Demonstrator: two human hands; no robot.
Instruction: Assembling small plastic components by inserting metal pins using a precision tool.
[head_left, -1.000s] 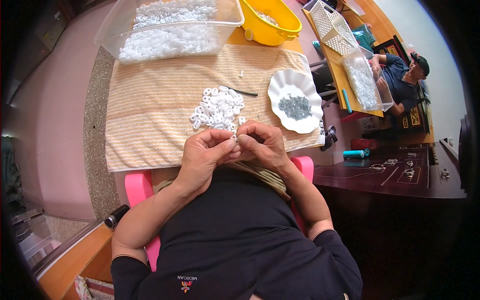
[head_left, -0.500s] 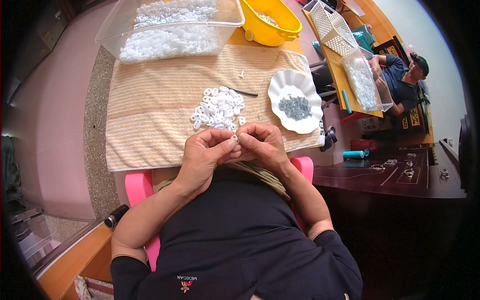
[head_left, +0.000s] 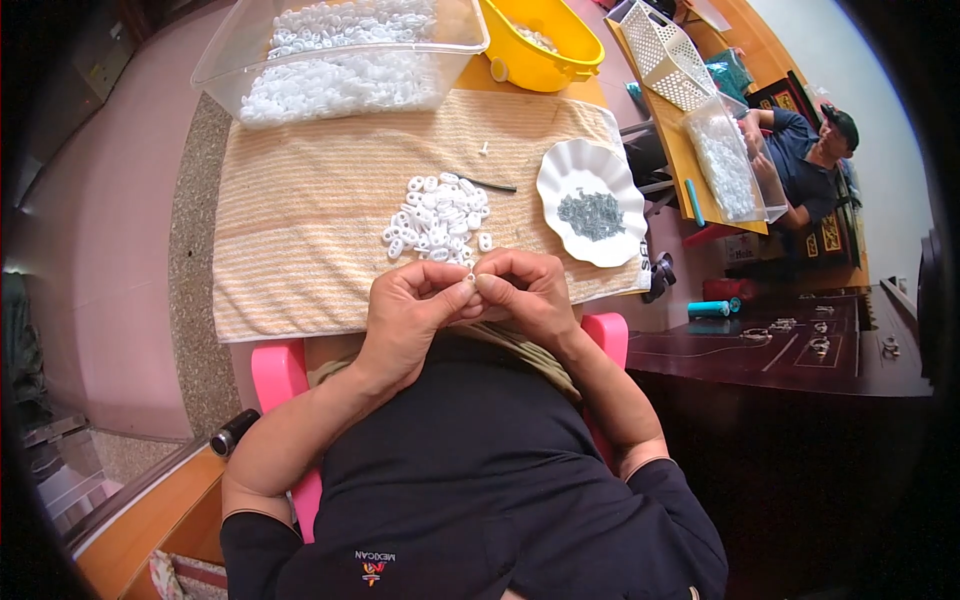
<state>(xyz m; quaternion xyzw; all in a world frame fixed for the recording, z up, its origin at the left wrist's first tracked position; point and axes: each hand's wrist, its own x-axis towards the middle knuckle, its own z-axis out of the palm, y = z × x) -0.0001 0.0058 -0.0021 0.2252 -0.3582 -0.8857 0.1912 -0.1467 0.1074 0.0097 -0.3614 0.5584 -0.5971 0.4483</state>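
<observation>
— Hands? Where's the piece?
— I see left hand [head_left: 410, 310] and right hand [head_left: 525, 295] pinched together on one small white plastic ring [head_left: 471, 281], six o'clock of the white ring pile [head_left: 437, 220]. Assembly step; next needs fine alignment, I judge.

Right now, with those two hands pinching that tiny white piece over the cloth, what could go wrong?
The small white piece is pinched between the left hand and right hand at the near edge of the striped cloth; if it slips, it may drop into the lap. The pile of white pieces lies just beyond the knuckles, so a forward nudge could scatter it. The white plate of grey bits sits near the cloth's right edge and might get bumped.
</observation>
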